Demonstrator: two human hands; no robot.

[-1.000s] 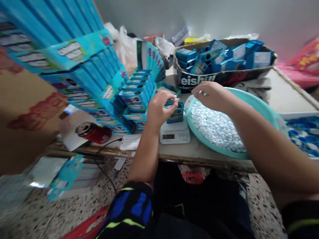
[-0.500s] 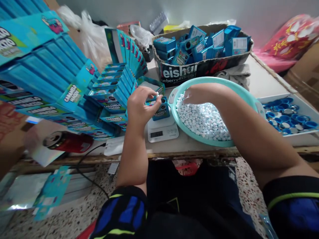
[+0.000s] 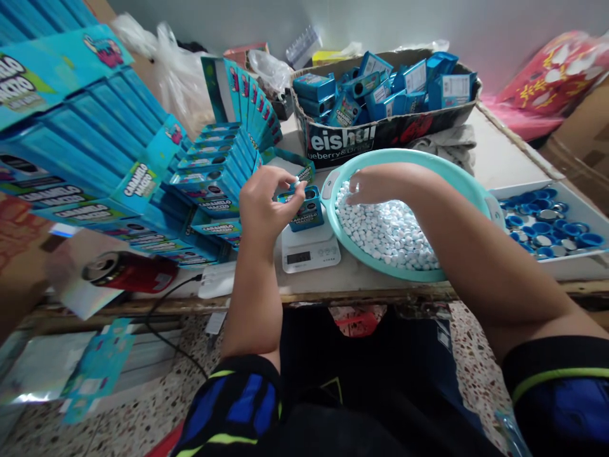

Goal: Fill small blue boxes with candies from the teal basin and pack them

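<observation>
My left hand (image 3: 269, 200) is closed in a pinch on a small white candy (image 3: 297, 181), held just above a blue candy box (image 3: 307, 212). That box stands upright on a white kitchen scale (image 3: 311, 251). My right hand (image 3: 368, 184) reaches into a turquoise basin (image 3: 457, 164) full of white candies (image 3: 387, 231). Its fingers are loosely bent and apart, with the tips among the candies at the left side. Whether any candy lies under that palm is hidden.
Stacked blue candy boxes (image 3: 109, 133) rise at the left. Behind the basin stands a cardboard box (image 3: 390, 130) of blue packets. A white tray (image 3: 571, 257) of blue caps is at the right. A red can (image 3: 130, 271) lies near a black cable (image 3: 152, 311).
My left hand has shifted slightly left and down, still pinching the candy. The right hand stays in the basin with little movement.
</observation>
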